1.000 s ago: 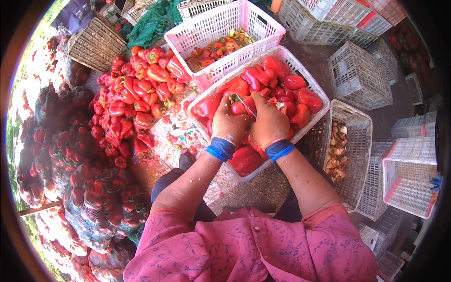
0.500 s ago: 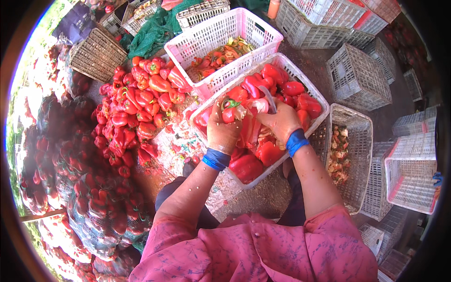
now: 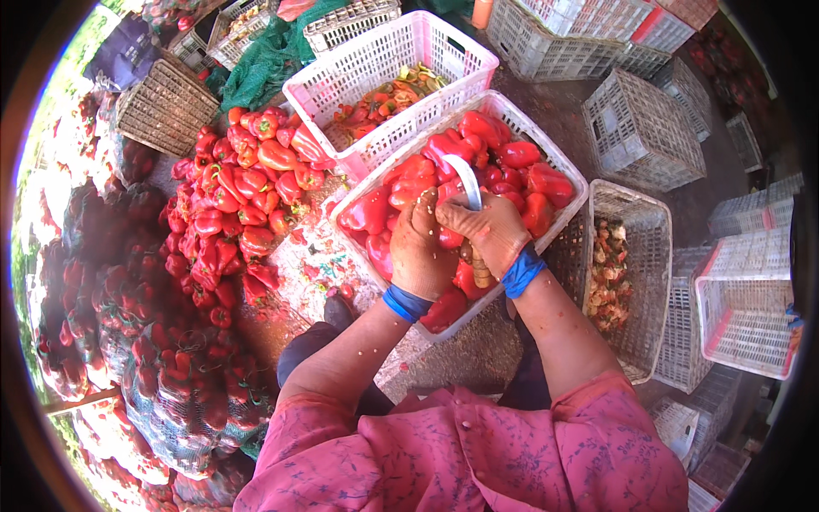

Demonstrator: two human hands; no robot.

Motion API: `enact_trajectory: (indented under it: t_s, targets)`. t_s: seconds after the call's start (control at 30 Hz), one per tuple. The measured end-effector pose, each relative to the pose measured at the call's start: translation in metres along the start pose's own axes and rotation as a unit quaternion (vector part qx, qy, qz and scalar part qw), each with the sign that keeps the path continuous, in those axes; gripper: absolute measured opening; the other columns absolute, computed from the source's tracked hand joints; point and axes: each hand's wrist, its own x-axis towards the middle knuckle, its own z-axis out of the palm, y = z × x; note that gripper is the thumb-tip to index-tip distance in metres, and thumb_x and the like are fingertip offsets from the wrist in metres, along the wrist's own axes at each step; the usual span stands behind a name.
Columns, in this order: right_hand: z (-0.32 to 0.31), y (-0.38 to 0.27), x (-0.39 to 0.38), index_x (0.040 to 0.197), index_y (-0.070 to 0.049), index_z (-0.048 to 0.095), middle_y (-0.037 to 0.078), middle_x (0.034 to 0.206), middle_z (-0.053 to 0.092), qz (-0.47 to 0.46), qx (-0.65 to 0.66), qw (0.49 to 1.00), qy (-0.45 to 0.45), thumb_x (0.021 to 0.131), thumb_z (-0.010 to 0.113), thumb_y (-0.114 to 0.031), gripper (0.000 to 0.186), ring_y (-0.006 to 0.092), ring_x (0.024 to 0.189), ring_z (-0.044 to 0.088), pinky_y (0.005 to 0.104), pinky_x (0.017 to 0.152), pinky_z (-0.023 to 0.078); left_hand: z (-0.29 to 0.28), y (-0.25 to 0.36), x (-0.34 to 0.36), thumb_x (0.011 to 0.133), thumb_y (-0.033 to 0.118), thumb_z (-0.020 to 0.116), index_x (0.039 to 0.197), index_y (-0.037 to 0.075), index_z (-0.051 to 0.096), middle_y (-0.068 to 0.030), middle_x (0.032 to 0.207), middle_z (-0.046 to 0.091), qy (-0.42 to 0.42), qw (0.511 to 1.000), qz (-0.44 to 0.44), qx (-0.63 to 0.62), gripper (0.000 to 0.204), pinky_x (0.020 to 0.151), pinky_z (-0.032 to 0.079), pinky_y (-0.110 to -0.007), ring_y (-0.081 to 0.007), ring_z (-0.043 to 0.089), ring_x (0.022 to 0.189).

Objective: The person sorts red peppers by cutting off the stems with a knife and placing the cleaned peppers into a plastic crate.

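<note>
My right hand point(image 3: 493, 229) is closed round a curved knife point(image 3: 466, 177), its pale hooked blade pointing up and away and its brown handle showing below the palm. Beside it, my left hand point(image 3: 420, 247) has its fingers drawn together, nearly touching the right one; whatever it may hold is hidden behind the fingers. Both hands are over a white plastic crate point(image 3: 573, 209) filled with red bell peppers point(image 3: 546, 183), some cut open. Blue bands circle both wrists.
A pink-white crate point(image 3: 309, 101) with pepper scraps stands behind. A heap of red peppers point(image 3: 226, 196) lies to the left, near full net sacks point(image 3: 183, 384). At right, a grey crate point(image 3: 653, 256) holds pale cores; stacked crates point(image 3: 644, 128) stand beyond.
The stemmed pepper top and the opened pepper between my hands are no longer seen there. My left hand has turned its back upward and moved nearer the right; the knife blade now shows more fully.
</note>
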Motion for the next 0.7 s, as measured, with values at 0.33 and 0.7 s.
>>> enact_trajectory:
  t_s: [0.33,0.7]
  targets:
    - [-0.005,0.023,0.006,0.095,-0.006,0.074,-0.002,0.073,0.063,-0.046,0.005,0.997,-0.06,0.09,0.077,-0.038,0.032,0.0067,0.058,0.054,0.0262,0.05,0.042,0.006,-0.005,0.005,0.063,0.006,0.081,0.143,0.002,0.045,-0.0231,0.119,0.06,-0.05,0.986,0.026,0.155,0.088,0.094,0.052,-0.048,-0.0415,0.061,0.11]
    - [0.012,0.028,0.009,0.086,-0.005,0.069,0.002,0.071,0.066,-0.116,0.092,0.986,0.073,0.089,0.07,-0.029,0.024,0.0122,0.054,0.059,0.0297,0.046,0.046,0.001,-0.007,0.002,0.062,-0.003,0.081,0.138,0.005,0.053,-0.0192,0.124,0.059,-0.016,0.997,0.037,-0.066,0.082,0.097,0.051,-0.042,-0.0368,0.059,0.117]
